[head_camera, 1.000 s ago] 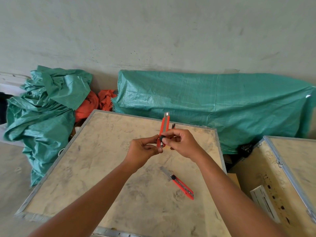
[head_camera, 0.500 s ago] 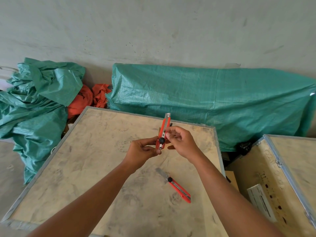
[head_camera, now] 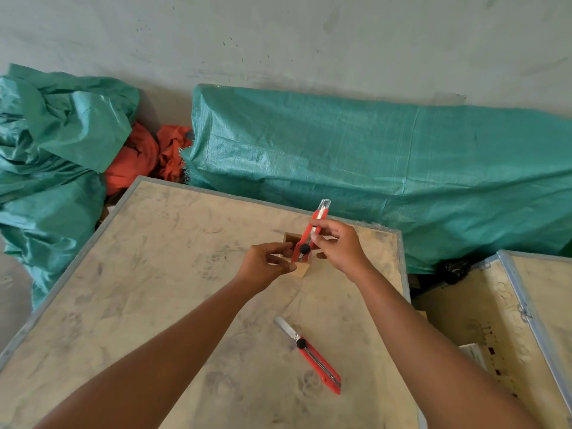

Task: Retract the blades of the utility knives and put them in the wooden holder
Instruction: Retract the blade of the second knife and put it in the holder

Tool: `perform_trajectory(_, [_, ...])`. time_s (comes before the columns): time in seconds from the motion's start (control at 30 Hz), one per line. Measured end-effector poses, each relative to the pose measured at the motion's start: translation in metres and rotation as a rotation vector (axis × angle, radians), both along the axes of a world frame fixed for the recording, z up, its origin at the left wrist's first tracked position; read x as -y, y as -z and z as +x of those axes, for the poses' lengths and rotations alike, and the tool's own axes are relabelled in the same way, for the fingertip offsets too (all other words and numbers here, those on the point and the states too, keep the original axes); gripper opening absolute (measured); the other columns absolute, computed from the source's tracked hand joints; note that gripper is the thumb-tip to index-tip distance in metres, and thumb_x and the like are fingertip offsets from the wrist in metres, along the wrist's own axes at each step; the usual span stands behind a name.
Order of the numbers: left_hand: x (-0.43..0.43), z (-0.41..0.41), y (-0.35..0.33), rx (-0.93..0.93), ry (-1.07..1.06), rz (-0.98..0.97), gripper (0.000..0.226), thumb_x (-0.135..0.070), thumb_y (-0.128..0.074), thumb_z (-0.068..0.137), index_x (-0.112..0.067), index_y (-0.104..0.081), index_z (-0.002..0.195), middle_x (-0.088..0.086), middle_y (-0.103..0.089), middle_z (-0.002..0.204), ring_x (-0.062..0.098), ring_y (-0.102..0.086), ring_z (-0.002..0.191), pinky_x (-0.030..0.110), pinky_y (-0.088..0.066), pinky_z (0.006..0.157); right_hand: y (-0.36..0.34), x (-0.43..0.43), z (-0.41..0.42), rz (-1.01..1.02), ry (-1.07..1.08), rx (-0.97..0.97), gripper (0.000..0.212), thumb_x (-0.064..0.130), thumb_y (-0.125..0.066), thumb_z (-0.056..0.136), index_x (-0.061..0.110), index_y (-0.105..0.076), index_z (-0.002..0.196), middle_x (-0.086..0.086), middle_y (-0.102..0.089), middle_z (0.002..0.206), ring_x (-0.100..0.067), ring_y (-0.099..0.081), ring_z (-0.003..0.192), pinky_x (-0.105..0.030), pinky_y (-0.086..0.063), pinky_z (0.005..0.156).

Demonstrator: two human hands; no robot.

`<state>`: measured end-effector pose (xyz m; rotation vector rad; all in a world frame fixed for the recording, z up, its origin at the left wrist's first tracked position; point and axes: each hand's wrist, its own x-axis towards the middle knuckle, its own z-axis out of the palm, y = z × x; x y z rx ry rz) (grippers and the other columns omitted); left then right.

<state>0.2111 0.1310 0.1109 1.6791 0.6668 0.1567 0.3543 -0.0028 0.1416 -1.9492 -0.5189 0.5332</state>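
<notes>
— How far along?

— 1 red knife (head_camera: 309, 236) stands over the wooden holder (head_camera: 301, 267), right hand (head_camera: 339, 247) pinching its body, left hand (head_camera: 266, 267) fingers curled by its base (whether they grip it, I cannot tell).

— And the other?

— The second knife (head_camera: 312, 356) lies nearer me than the holder, blade out. Likely halfway.

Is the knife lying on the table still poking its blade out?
Out. The utility knife shows a bare silver blade past its black knob.
</notes>
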Motion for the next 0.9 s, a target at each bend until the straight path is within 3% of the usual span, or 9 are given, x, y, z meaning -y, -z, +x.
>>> perform_trajectory(0.1, [-0.01, 0.014, 0.023, -0.089, -0.045, 0.099, 0.064, -0.018, -0.087, 0.073, -0.025, -0.063, 0.132, -0.001, -0.068, 0.127, 0.014, -0.064, 0.108, 0.035, -0.055, 0.091, 0.021, -0.012, 0.018, -0.005, 0.093, 0.049, 0.03, 0.005, -0.07, 0.093, 0.023, -0.076, 0.116, -0.004, -0.075, 0.117, -0.021, -0.077, 0.093, -0.045, -0.066, 0.073])
perform_trajectory(0.23, [-0.013, 0.034, 0.043, -0.198, -0.105, 0.125, 0.078, -0.017, -0.085, 0.076, -0.024, -0.048, 0.145, 0.005, -0.054, 0.144, 0.023, -0.049, 0.133, 0.038, -0.046, 0.104, 0.047, -0.027, 0.021, -0.053, 0.126, 0.184, 0.03, 0.005, -0.071, 0.091, 0.022, -0.078, 0.115, -0.003, -0.076, 0.12, -0.019, -0.074, 0.092, -0.039, -0.063, 0.084])
perform_trajectory(0.4, [-0.011, 0.051, 0.062, -0.201, -0.085, 0.057, 0.066, -0.009, -0.08, 0.079, -0.018, -0.055, 0.14, 0.006, -0.066, 0.132, 0.022, -0.06, 0.124, 0.028, -0.047, 0.09, 0.068, -0.042, 0.013, -0.126, 0.042, 0.247, 0.028, 0.004, -0.071, 0.091, 0.021, -0.079, 0.111, -0.002, -0.078, 0.116, -0.016, -0.071, 0.103, -0.027, -0.056, 0.091])
perform_trajectory(0.53, [-0.012, 0.054, 0.066, -0.188, -0.105, 0.067, 0.061, -0.005, -0.08, 0.078, -0.017, -0.06, 0.135, 0.005, -0.07, 0.125, 0.02, -0.063, 0.118, 0.026, -0.045, 0.088, 0.08, -0.048, 0.007, -0.169, 0.023, 0.235, 0.027, 0.003, -0.071, 0.092, 0.017, -0.079, 0.114, -0.006, -0.078, 0.116, -0.021, -0.073, 0.104, -0.035, -0.06, 0.096])
perform_trajectory(0.73, [-0.013, 0.052, 0.068, -0.175, -0.102, 0.063, 0.063, -0.006, -0.079, 0.08, -0.014, -0.056, 0.138, 0.004, -0.067, 0.131, 0.02, -0.061, 0.122, 0.027, -0.045, 0.091, 0.086, -0.048, 0.008, -0.166, 0.035, 0.241, 0.028, 0.001, -0.069, 0.092, 0.015, -0.079, 0.113, -0.007, -0.078, 0.116, -0.024, -0.074, 0.107, -0.039, -0.058, 0.101])
perform_trajectory(0.9, [-0.011, 0.049, 0.067, -0.164, -0.105, 0.07, 0.06, -0.009, -0.08, 0.08, -0.014, -0.058, 0.136, 0.004, -0.068, 0.13, 0.021, -0.062, 0.119, 0.032, -0.049, 0.094, 0.083, -0.034, 0.009, -0.121, 0.058, 0.245, 0.029, -0.002, -0.068, 0.09, 0.017, -0.08, 0.109, -0.005, -0.079, 0.112, -0.015, -0.072, 0.094, -0.034, -0.059, 0.095])
